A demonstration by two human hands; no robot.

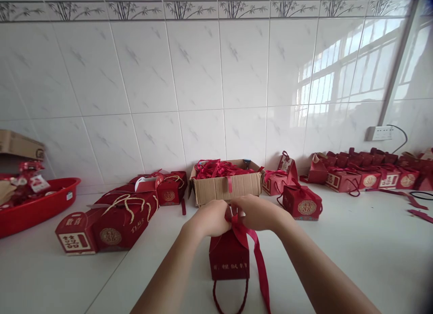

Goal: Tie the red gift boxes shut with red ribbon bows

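Note:
A dark red gift box (229, 257) with gold lettering stands upright on the white table in front of me. Its rope handle hangs down on the near side. A red ribbon (260, 260) runs from the top of the box, with one long tail trailing down to the right. My left hand (213, 217) has its fingers closed on the ribbon at the box top. Close beside it, my right hand (255, 212) pinches the ribbon too. The fingertips of both hands are partly hidden, and so is the knot area between them.
Behind the box is a cardboard carton (223, 190) full of red ribbons. Red boxes with rope handles (125, 219) stand at left, another tied box (302, 202) at right, and rows of boxes (368, 178) farther right. A red basin (40, 205) sits at far left.

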